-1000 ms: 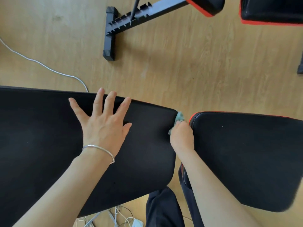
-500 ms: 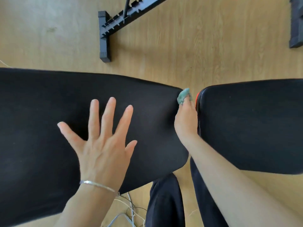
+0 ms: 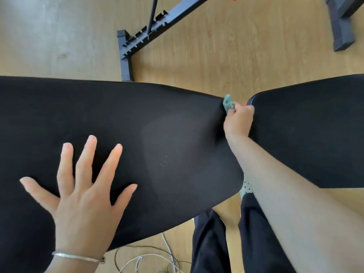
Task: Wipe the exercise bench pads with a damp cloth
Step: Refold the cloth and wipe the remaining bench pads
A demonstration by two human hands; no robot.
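Gripping cloth (image 3: 228, 104), right hand (image 3: 239, 123) wipes end edge of long pad (image 3: 157, 125); left hand (image 3: 82, 203), fingers spread, flat atop it. Risk: narrow gap there snagging cloth.

Right hand (image 3: 238, 123) with cloth (image 3: 228, 104) between two black bench pads (image 3: 157, 134).

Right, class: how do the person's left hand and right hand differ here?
The left hand is spread flat, fingers apart, over the large pad; the right hand grips a green cloth at that pad's end. The left wrist wears a bracelet; the right wrist shows none. Both are bare.
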